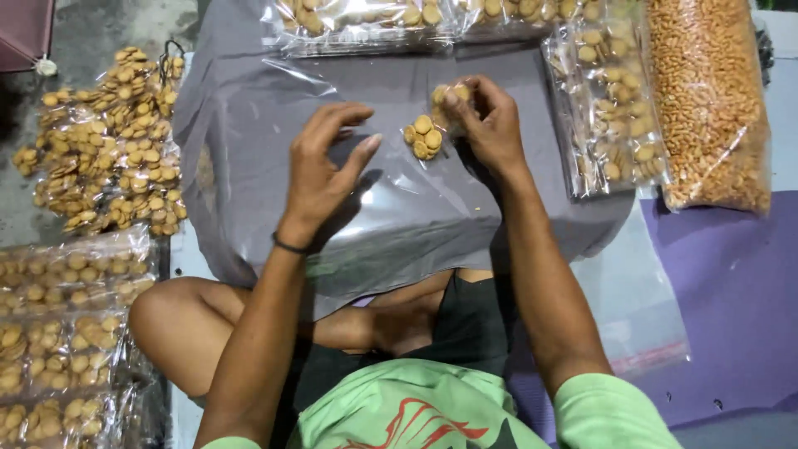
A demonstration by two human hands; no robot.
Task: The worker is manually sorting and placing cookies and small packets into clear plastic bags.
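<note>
My right hand (489, 123) is closed around a few small round golden biscuits (449, 96), held just above a grey plastic sheet (249, 125). A small heap of the same biscuits (422, 137) lies on the sheet directly left of that hand. My left hand (322, 170) hovers over the sheet's middle with fingers spread and curled, holding nothing, a hand's width left of the heap. A black band circles its wrist. A clear plastic film (407, 208) lies crumpled under both hands.
Sealed clear packets of biscuits lie along the top (366, 21) and right (615, 108). A large bag of orange-brown snack bits (706, 100) stands far right. A pile of small filled packets (112, 141) sits left, more packets (58, 333) lower left. An empty clear bag (640, 308) rests on purple mat.
</note>
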